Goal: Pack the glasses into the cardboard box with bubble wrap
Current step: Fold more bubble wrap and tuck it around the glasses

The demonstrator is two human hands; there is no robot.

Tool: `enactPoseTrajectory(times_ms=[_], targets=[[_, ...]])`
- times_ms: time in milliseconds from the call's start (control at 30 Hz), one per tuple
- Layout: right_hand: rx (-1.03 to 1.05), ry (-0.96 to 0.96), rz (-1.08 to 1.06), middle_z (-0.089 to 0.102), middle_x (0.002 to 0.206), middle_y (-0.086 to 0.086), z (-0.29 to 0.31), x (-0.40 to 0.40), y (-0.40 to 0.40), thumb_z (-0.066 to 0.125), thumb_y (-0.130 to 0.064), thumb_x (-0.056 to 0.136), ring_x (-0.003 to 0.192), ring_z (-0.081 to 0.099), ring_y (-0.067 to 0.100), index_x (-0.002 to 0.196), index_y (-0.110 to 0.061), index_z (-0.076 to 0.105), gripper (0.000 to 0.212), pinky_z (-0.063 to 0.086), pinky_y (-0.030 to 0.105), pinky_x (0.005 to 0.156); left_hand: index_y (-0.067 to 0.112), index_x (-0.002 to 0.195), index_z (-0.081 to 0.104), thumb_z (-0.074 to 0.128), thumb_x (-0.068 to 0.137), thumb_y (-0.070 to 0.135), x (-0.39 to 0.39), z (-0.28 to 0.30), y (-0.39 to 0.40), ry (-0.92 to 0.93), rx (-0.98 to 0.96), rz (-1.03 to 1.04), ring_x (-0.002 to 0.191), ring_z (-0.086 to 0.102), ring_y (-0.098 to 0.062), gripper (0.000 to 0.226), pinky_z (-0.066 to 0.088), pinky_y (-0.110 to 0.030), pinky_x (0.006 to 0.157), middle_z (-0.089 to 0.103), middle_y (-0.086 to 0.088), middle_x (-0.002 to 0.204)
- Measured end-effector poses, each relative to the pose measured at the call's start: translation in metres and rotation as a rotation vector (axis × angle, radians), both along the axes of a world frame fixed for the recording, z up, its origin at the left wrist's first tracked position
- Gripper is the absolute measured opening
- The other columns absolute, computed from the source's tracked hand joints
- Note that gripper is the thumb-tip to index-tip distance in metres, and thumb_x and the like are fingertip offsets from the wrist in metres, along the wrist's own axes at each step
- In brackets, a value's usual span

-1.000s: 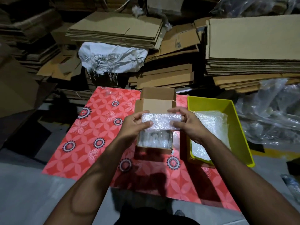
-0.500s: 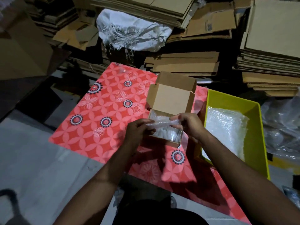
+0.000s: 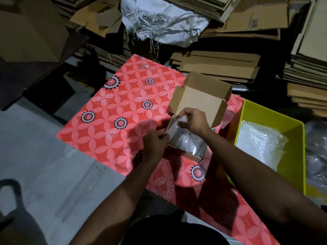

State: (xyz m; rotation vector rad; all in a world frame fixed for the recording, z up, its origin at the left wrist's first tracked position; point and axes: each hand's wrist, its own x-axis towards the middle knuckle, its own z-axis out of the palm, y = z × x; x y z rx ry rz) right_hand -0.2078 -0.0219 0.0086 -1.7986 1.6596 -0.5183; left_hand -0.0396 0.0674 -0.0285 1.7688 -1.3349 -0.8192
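A small open cardboard box [image 3: 198, 99] with its lid flap raised stands on a red flowered mat [image 3: 123, 110]. Inside it lie bubble-wrapped glasses [image 3: 189, 144]. A folded piece of bubble wrap [image 3: 174, 129] sits over the box's left end. My right hand [image 3: 193, 120] pinches its far end over the box. My left hand [image 3: 154, 144] pinches its near end at the box's left wall. A lone clear glass [image 3: 144, 63] stands at the mat's far edge.
A yellow-green bin [image 3: 272, 114] holding bubble wrap sheets [image 3: 260, 140] sits right of the box. Stacks of flattened cardboard [image 3: 217, 66] and a white frayed sack [image 3: 159, 20] lie behind the mat. Grey floor [image 3: 44, 165] spreads to the left. Clear plastic bags [image 3: 316, 156] lie far right.
Both hands lowered the bubble wrap piece from above the box down to its left end. The camera tilted down and shifted, so the box sits further right in view.
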Motion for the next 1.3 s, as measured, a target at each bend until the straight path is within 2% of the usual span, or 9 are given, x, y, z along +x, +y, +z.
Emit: enactPoseTrajectory(times_ms=[233, 467, 567, 700, 833, 933, 1067, 1200, 1300], targets=[[-0.103, 0.164, 0.100, 0.069, 0.080, -0.004, -0.009, 0.017, -0.012, 0.085, -0.020, 0.067, 0.075, 0.063, 0.020, 0.083, -0.020, 0.063, 0.027, 0.049, 0.032, 0.067, 0.015, 0.079, 0.070, 0.065, 0.086, 0.019, -0.009, -0.025, 0.007, -0.445, -0.197, -0.162, 0.077, 0.057, -0.024, 0.010, 0.047, -0.037, 0.062, 0.062, -0.005, 0.082], [-0.217, 0.363, 0.251, 0.062, 0.079, 0.003, -0.013, 0.016, -0.012, 0.073, -0.014, 0.079, 0.075, 0.059, 0.025, 0.073, -0.016, 0.065, 0.011, 0.046, 0.033, 0.063, 0.022, 0.090, 0.060, 0.054, 0.091, 0.019, -0.001, -0.025, 0.001, -0.745, -0.302, -0.354, 0.089, 0.051, -0.025, 0.006, 0.040, -0.042, 0.075, 0.062, 0.003, 0.086], [-0.220, 0.412, 0.295, 0.065, 0.078, 0.009, -0.016, 0.015, -0.009, 0.066, -0.013, 0.085, 0.073, 0.062, 0.030, 0.077, -0.010, 0.067, 0.008, 0.044, 0.034, 0.063, 0.019, 0.103, 0.062, 0.043, 0.091, 0.025, 0.006, -0.022, 0.009, -0.891, -0.326, -0.523, 0.098, 0.051, -0.028, 0.022, 0.038, -0.042, 0.083, 0.063, -0.002, 0.100], [-0.211, 0.478, 0.362, 0.065, 0.080, 0.014, -0.023, 0.017, -0.006, 0.057, -0.016, 0.093, 0.079, 0.061, 0.035, 0.080, -0.006, 0.069, 0.020, 0.040, 0.034, 0.065, 0.014, 0.094, 0.066, 0.050, 0.093, 0.026, 0.013, -0.024, 0.014, -0.943, -0.430, -0.598, 0.106, 0.055, -0.033, 0.020, 0.036, -0.046, 0.090, 0.065, -0.011, 0.105], [-0.213, 0.536, 0.388, 0.066, 0.088, 0.016, -0.023, 0.022, -0.011, 0.052, -0.020, 0.098, 0.087, 0.062, 0.035, 0.092, -0.002, 0.073, 0.029, 0.049, 0.039, 0.074, 0.011, 0.112, 0.064, 0.062, 0.089, 0.033, 0.022, -0.024, 0.019, -0.900, -0.470, -0.644, 0.111, 0.055, -0.029, 0.031, 0.035, -0.044, 0.098, 0.062, -0.009, 0.115], [-0.259, 0.458, 0.329, 0.068, 0.091, 0.011, -0.022, 0.014, -0.008, 0.059, -0.013, 0.091, 0.089, 0.063, 0.031, 0.098, -0.009, 0.075, 0.018, 0.052, 0.038, 0.075, 0.013, 0.134, 0.052, 0.059, 0.091, 0.034, 0.035, -0.027, 0.019, -0.899, -0.468, -0.755, 0.124, 0.047, -0.026, 0.048, 0.033, -0.044, 0.105, 0.055, -0.006, 0.132], [-0.309, 0.419, 0.468, 0.073, 0.103, 0.008, -0.027, 0.002, 0.004, 0.053, -0.011, 0.082, 0.103, 0.064, 0.027, 0.105, -0.008, 0.076, 0.033, 0.053, 0.034, 0.087, 0.016, 0.125, 0.056, 0.060, 0.085, 0.038, 0.036, -0.025, 0.016, -0.891, -0.352, -0.755, 0.122, 0.047, -0.025, 0.046, 0.031, -0.044, 0.104, 0.059, -0.003, 0.125], [-0.252, 0.681, 0.579, 0.071, 0.114, 0.002, -0.022, 0.011, 0.001, 0.031, -0.040, 0.080, 0.114, 0.057, 0.022, 0.115, -0.020, 0.074, 0.058, 0.047, 0.037, 0.092, 0.017, 0.111, 0.061, 0.061, 0.080, 0.037, 0.029, -0.023, 0.010, -0.933, -0.280, -0.784, 0.118, 0.047, -0.027, 0.038, 0.029, -0.046, 0.106, 0.060, -0.003, 0.109], [-0.244, 0.906, 0.623, 0.069, 0.109, -0.006, -0.022, 0.018, 0.004, 0.031, -0.048, 0.082, 0.112, 0.048, 0.019, 0.107, -0.029, 0.071, 0.051, 0.040, 0.038, 0.087, 0.015, 0.113, 0.063, 0.066, 0.077, 0.037, 0.031, -0.025, 0.004, -0.937, -0.283, -0.807, 0.116, 0.048, -0.028, 0.043, 0.031, -0.049, 0.105, 0.061, -0.005, 0.108]])
